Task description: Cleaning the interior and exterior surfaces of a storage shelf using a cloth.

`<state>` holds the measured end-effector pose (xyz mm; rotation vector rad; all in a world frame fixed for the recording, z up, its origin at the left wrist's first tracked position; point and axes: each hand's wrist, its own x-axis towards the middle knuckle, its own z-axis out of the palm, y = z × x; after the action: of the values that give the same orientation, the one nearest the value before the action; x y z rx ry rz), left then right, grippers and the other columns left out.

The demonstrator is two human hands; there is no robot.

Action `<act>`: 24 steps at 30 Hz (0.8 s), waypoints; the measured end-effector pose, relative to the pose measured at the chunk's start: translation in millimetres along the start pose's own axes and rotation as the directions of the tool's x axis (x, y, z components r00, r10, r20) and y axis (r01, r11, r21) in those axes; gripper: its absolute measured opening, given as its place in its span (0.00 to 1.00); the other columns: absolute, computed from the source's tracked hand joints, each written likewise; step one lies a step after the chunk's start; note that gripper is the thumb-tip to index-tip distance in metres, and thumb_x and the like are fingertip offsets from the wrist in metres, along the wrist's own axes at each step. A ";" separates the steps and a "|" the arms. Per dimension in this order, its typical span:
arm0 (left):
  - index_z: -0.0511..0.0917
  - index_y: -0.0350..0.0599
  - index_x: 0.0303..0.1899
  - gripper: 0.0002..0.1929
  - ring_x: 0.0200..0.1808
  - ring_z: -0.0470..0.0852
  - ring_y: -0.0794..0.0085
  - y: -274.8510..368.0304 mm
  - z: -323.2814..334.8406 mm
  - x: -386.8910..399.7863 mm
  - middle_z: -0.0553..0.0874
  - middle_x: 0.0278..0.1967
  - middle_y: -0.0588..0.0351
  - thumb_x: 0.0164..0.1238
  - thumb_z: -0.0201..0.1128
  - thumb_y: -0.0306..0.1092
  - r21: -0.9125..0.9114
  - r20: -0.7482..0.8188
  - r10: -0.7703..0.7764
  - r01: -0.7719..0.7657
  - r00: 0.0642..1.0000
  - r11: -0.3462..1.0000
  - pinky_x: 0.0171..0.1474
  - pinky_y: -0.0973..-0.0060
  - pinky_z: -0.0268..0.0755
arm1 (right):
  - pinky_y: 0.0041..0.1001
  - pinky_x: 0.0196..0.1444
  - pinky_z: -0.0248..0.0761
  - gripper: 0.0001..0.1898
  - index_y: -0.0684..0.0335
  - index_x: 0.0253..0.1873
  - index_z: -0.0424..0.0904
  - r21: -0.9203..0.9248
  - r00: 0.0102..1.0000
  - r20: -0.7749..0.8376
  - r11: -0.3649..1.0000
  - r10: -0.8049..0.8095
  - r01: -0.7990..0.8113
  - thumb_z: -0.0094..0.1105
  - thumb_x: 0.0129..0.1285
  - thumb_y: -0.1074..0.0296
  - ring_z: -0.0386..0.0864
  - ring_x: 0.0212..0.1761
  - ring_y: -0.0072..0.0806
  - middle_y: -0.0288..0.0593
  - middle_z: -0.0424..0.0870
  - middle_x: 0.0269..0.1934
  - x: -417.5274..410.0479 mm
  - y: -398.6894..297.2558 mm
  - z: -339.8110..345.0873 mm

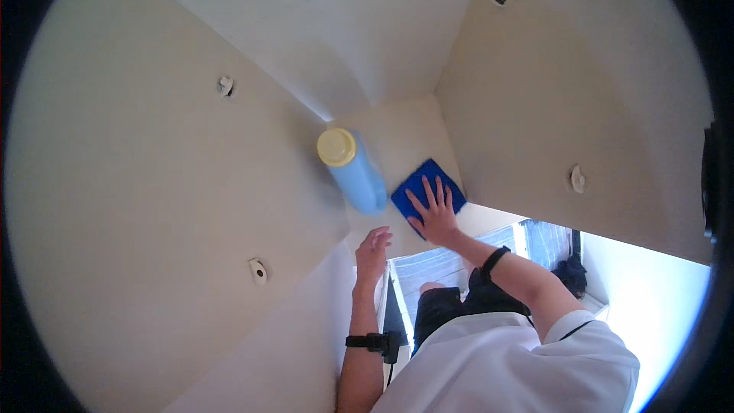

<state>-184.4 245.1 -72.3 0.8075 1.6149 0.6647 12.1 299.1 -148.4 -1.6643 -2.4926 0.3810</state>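
My right hand [437, 215] lies flat, fingers spread, on a folded dark blue cloth [429, 171]. The cloth rests on the cream bottom panel [395, 123] of a cabinet, close to the right side wall. My left hand [374, 255] is raised near the left wall with its fingers loosely bent, holding nothing. Just beyond it stands a light blue plastic bottle [358, 183] with a yellow cap [336, 147]. The bottle is to the left of the cloth, apart from it, and near the left wall.
Pale shelf supports stick out from the left wall [143, 183] and the right wall [573, 86], including a left lower one [258, 271] and a right lower one [577, 179]. The back panel [344, 23] closes the far side. Below the front edge, grey flooring [424, 275] shows.
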 end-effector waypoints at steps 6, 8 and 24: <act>0.79 0.40 0.57 0.20 0.43 0.88 0.66 -13.6 -4.1 6.7 0.88 0.46 0.48 0.79 0.50 0.45 0.021 -0.001 -0.040 0.040 0.999 0.999 0.52 0.71 0.76 | 0.64 0.73 0.42 0.35 0.37 0.78 0.55 0.032 0.984 0.007 0.984 0.178 -0.178 0.52 0.68 0.43 0.38 0.79 0.65 0.56 0.39 0.80 113.4 -1.7 10.0; 0.79 0.41 0.58 0.20 0.43 0.88 0.66 -16.9 -3.7 5.5 0.88 0.45 0.47 0.79 0.50 0.46 0.055 -0.004 -0.059 0.059 0.998 0.997 0.52 0.71 0.76 | 0.64 0.73 0.40 0.36 0.37 0.78 0.55 0.012 0.978 0.015 0.978 0.210 -0.210 0.54 0.66 0.43 0.38 0.79 0.65 0.56 0.39 0.80 133.6 -3.2 10.1; 0.79 0.39 0.56 0.18 0.44 0.88 0.66 -12.8 -6.7 5.5 0.88 0.46 0.48 0.77 0.53 0.42 0.053 0.000 -0.054 0.054 0.999 0.997 0.50 0.72 0.76 | 0.67 0.72 0.38 0.34 0.36 0.75 0.61 0.058 0.969 0.205 0.990 -0.136 0.126 0.59 0.65 0.47 0.37 0.79 0.67 0.59 0.40 0.79 -33.4 -29.3 -3.1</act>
<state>-193.5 241.7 -84.4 0.7999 1.6536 0.5845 -0.3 258.1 -136.1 -1.5031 -2.7023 0.6201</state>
